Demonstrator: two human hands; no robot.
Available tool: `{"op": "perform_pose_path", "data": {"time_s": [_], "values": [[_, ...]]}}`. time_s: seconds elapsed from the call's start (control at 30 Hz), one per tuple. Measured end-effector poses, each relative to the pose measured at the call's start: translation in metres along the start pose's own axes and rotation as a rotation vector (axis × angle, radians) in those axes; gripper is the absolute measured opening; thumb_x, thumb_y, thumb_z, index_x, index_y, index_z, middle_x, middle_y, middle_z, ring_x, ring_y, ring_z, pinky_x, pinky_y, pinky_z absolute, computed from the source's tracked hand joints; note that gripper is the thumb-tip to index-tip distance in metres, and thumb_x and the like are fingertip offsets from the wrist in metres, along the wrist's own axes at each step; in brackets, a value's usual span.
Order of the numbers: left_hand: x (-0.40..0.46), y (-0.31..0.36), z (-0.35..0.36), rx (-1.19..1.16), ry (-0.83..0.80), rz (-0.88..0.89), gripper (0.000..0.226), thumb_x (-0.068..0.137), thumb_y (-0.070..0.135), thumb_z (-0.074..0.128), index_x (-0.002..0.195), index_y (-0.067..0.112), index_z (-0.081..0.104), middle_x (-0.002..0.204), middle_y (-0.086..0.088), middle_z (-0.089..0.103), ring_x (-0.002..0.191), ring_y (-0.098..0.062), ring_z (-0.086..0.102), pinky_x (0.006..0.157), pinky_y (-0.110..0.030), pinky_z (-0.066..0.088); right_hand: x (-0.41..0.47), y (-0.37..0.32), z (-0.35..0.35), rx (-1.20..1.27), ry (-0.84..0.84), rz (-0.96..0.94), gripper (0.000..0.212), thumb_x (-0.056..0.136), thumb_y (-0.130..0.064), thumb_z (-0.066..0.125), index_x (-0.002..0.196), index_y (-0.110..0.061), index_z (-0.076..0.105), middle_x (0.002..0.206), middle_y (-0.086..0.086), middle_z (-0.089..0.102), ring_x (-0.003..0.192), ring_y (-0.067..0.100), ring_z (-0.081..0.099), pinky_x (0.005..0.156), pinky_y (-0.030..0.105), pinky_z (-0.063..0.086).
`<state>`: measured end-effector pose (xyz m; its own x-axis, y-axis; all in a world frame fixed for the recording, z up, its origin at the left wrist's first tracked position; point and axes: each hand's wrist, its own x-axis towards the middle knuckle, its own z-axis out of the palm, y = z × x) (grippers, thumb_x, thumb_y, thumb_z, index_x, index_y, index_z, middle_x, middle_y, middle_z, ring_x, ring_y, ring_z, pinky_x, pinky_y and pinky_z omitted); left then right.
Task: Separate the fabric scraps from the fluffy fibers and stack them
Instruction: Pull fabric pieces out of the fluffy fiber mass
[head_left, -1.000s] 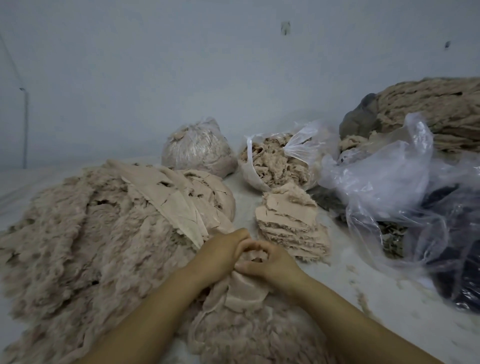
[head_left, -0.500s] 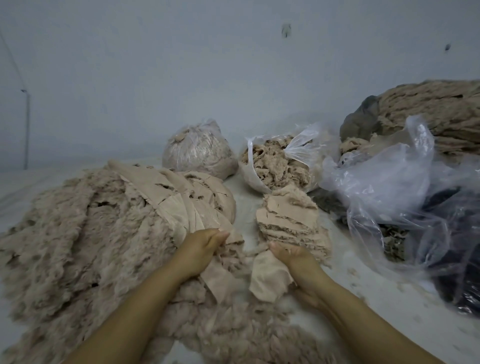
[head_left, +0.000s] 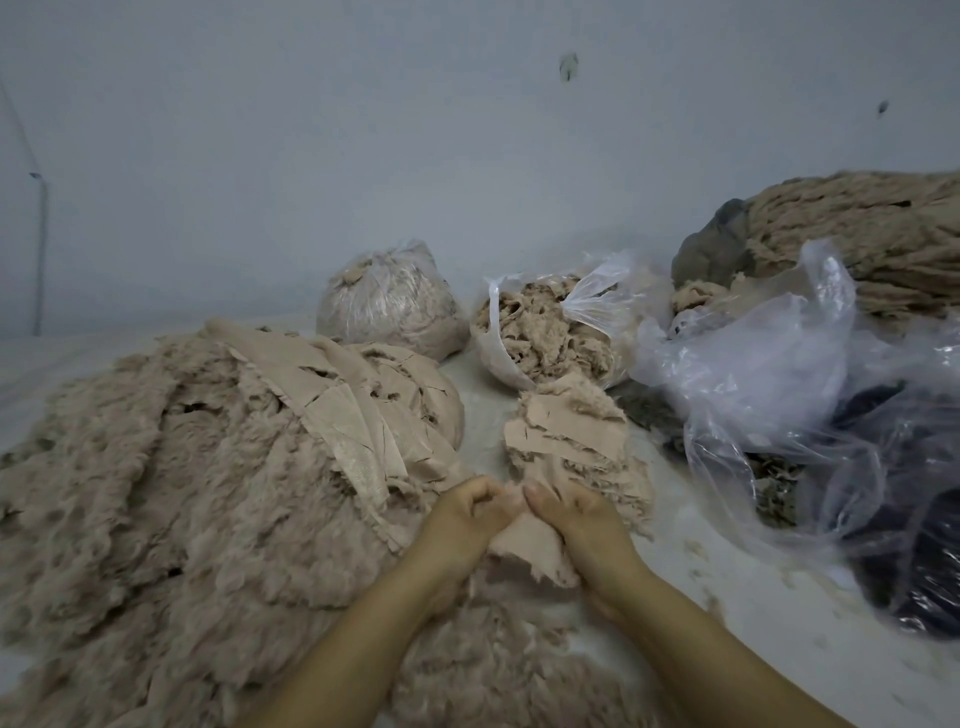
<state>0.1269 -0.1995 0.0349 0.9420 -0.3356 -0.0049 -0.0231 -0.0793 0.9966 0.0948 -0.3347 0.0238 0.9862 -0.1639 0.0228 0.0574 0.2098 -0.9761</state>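
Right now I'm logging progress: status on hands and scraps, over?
Left hand and right hand both pinching one fabric scrap. Scrap stack just beyond. Fluffy pile at left; nothing blocking.

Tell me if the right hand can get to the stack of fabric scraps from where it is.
Probably yes: the right hand pinches a fabric scrap right beside the stack of fabric scraps, with nothing between them.

Two bare arms come up from 6 o'clock. No sleeves cover them as far as the picture shows. The bare left hand (head_left: 464, 512) and bare right hand (head_left: 574, 514) wear no gloves, rings or watches. Each forearm is long and smooth.
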Motion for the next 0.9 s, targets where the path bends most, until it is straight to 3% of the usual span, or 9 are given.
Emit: {"op": "perform_pose_path", "data": {"time_s": [0.1,0.17,0.27,0.43,0.53,0.6,0.73,0.83,0.9], "values": [[0.004,-0.006,0.013,-0.196,0.221,-0.057,0.022,0.096,0.018,0.053,0.091,-0.001,0.061,0.085,-0.018,0.066,0.076,-0.025,0.062,0.074,-0.042,0.053,0.001,0.005,0.01,-0.062,0.167,-0.116,0.02,0.092,-0.017,0.061,0.073,-0.012,0.061,0.06,-0.004,0.065,0.055,0.007,0.06,0.051,0.019,0.045],[0.006,-0.009,0.021,-0.238,0.32,-0.069,0.027,0.099,0.02,0.047,0.094,-0.003,0.059,0.082,-0.015,0.064,0.076,-0.024,0.06,0.068,-0.036,0.052,0.001,0.009,0.017,-0.102,0.227,-0.184,0.027,0.093,-0.019,0.06,0.067,-0.015,0.053,0.055,-0.009,0.055,0.051,0.003,0.05,0.05,0.017,0.04],[0.009,-0.015,0.019,0.043,0.43,0.148,0.03,0.1,0.02,0.043,0.084,-0.004,0.054,0.072,-0.01,0.052,0.068,-0.018,0.048,0.061,-0.03,0.039,0.002,0.009,0.02,-0.09,0.33,-0.193,0.026,0.093,-0.019,0.06,0.068,-0.013,0.055,0.06,-0.005,0.058,0.054,0.005,0.052,0.049,0.016,0.041],[0.007,-0.027,0.0,0.426,0.382,0.376,0.032,0.096,0.023,0.052,0.064,0.018,0.05,0.054,0.009,0.045,0.052,-0.001,0.042,0.052,-0.018,0.032,0.005,0.004,0.004,-0.032,0.39,-0.177,0.03,0.094,-0.027,0.058,0.074,-0.005,0.054,0.062,0.008,0.052,0.056,0.017,0.049,0.044,0.02,0.039],[0.009,-0.031,-0.004,0.408,0.34,0.393,0.031,0.095,0.022,0.055,0.065,0.013,0.055,0.056,0.002,0.05,0.054,-0.001,0.042,0.053,-0.018,0.033,0.006,0.006,0.001,-0.043,0.383,-0.168,0.03,0.094,-0.026,0.057,0.073,-0.007,0.05,0.061,0.009,0.044,0.056,0.017,0.041,0.042,0.019,0.034],[0.01,-0.032,-0.007,0.31,0.312,0.334,0.028,0.094,0.024,0.055,0.073,0.009,0.064,0.063,-0.007,0.06,0.06,-0.011,0.052,0.059,-0.028,0.042,0.007,0.004,-0.004,-0.057,0.372,-0.152,0.031,0.094,-0.027,0.057,0.073,-0.006,0.051,0.06,0.009,0.043,0.055,0.017,0.039,0.04,0.018,0.032],[0.006,-0.029,-0.032,0.212,0.324,0.204,0.024,0.095,0.028,0.053,0.081,0.026,0.072,0.066,0.009,0.07,0.067,-0.007,0.065,0.062,-0.018,0.048,0.014,-0.004,-0.026,-0.045,0.365,-0.169,0.05,0.096,-0.03,0.054,0.087,0.019,0.052,0.071,0.015,0.05,0.066,0.023,0.045,0.056,0.027,0.039],[0.003,-0.017,-0.031,0.333,0.181,0.127,0.038,0.082,0.063,0.048,0.075,0.03,0.064,0.065,0.016,0.067,0.067,-0.003,0.063,0.064,-0.023,0.046,0.012,-0.008,-0.027,-0.144,0.236,-0.197,0.047,0.094,-0.039,0.051,0.077,0.003,0.062,0.063,0.008,0.057,0.061,0.019,0.053,0.058,0.022,0.043],[0.002,-0.008,-0.013,0.153,0.025,-0.004,0.057,0.066,0.077,0.055,0.092,0.027,0.065,0.087,0.01,0.072,0.082,-0.007,0.068,0.072,-0.027,0.053,0.006,-0.008,-0.016,-0.131,0.101,-0.16,0.038,0.091,-0.042,0.051,0.077,-0.011,0.067,0.064,-0.001,0.068,0.06,0.009,0.063,0.056,0.014,0.047]]}}
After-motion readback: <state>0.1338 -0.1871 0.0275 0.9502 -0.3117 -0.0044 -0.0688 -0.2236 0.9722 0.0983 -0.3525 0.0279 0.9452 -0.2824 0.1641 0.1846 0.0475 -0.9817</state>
